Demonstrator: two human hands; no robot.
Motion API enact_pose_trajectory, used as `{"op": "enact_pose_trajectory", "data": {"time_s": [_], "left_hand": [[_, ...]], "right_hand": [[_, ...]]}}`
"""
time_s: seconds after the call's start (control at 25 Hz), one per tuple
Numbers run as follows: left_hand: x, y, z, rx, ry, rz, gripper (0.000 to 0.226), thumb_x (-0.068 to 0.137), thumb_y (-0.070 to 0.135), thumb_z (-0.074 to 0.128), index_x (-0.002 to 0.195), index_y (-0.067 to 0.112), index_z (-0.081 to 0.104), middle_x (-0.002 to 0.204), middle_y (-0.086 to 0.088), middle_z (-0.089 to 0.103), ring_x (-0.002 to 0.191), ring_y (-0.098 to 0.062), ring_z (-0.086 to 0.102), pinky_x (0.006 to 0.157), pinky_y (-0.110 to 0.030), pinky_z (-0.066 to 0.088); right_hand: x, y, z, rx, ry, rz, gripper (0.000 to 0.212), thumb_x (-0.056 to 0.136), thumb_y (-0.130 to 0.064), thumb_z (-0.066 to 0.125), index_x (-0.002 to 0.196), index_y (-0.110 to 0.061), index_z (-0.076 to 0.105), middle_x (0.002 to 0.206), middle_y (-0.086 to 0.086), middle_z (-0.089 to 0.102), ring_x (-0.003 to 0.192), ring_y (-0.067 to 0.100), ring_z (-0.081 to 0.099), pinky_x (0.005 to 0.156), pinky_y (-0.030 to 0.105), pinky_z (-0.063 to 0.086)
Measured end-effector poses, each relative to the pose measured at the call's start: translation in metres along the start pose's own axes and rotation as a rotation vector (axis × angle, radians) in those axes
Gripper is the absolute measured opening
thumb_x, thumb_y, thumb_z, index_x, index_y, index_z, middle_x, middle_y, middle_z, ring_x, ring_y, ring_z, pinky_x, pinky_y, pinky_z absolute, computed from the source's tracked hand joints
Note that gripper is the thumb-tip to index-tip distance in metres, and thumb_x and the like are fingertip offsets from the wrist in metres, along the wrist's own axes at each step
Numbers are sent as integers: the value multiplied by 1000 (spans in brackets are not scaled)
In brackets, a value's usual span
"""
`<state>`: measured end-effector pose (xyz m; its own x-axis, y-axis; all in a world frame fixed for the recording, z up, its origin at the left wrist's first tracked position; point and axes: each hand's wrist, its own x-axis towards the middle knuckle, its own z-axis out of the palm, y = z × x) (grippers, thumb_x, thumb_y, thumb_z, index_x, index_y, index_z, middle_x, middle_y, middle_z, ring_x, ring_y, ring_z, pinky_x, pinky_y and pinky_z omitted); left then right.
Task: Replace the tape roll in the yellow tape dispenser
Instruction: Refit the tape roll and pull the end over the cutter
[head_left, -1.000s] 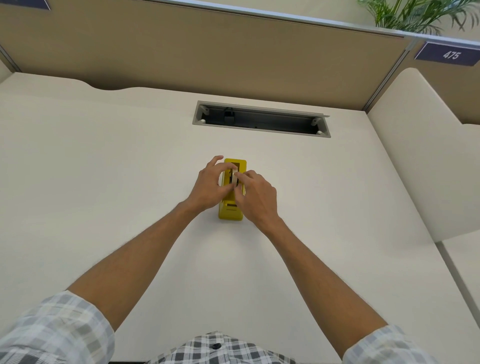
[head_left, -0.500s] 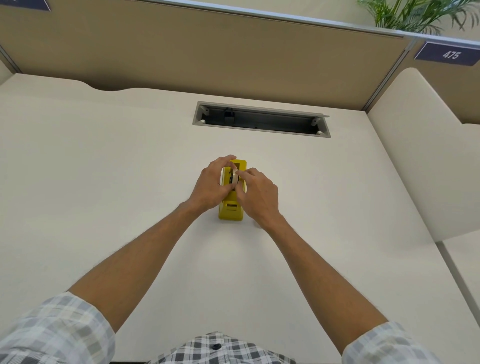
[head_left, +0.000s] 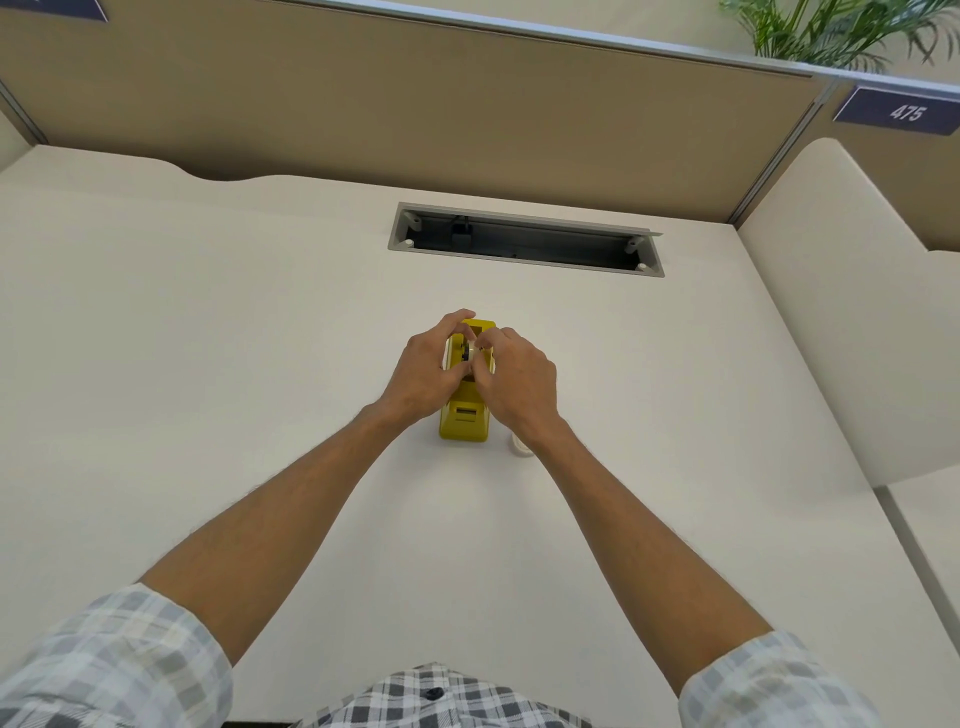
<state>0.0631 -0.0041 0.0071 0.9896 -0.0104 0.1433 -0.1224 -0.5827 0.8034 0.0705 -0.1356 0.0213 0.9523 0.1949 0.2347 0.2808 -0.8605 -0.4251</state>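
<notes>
Two hands are working over one yellow tape dispenser (head_left: 464, 415), which is standing on the pale desk (head_left: 208, 364) a little short of the open cable tray (head_left: 524, 240).

Left hand (head_left: 423, 371): fingers are curling round the dispenser's left side, with a sliver of white showing against them, probably the rim of the tape roll (head_left: 447, 353).

Right hand (head_left: 514, 384): fingers are bending inward and pinching at the dark hub in the dispenser's cradle.

Roll: sitting in or just above the cradle; how deep cannot be told, the fingers are covering it.

Small white object (head_left: 519, 446): lying on the desk just beside the dispenser's near right corner, half hidden under the right wrist, possibly a spare roll.

Step judged: seating or lifting the roll at its hub. Next move is calling for a level hub and a dispenser held steady.
</notes>
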Motion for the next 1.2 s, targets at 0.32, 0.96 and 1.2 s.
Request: {"op": "enact_pose_trajectory", "data": {"time_s": [0.32, 0.96, 1.2], "left_hand": [[3, 3, 1, 0, -14, -19, 71, 85, 12, 68, 144, 26, 33, 130, -5, 60, 123, -25, 55, 99, -40, 48], [2, 0, -2, 30, -19, 50, 54, 83, 9, 68, 133, 20, 51, 122, 0, 65, 113, -17, 58, 100, -35, 48], [1, -3, 0, 22, -27, 99, 39, 81, 7, 68, 118, 15, 62, 118, -1, 65, 107, -17, 59, 96, -34, 48]], "right_hand": [[7, 1, -5, 14, -19, -11, 22, 96, -25, 52, 109, -23, 70, 102, 0, 66, 85, 21, 62, 64, 33, 47], [12, -1, -7, -9, -56, -46, 23, 98, -21, 47, 107, -18, 68, 95, 2, 64, 81, 22, 60, 64, 36, 50], [8, 3, -1, -16, -77, -40, 24, 100, -24, 43, 102, -14, 65, 97, 2, 61, 83, 21, 59, 65, 36, 48]]}}
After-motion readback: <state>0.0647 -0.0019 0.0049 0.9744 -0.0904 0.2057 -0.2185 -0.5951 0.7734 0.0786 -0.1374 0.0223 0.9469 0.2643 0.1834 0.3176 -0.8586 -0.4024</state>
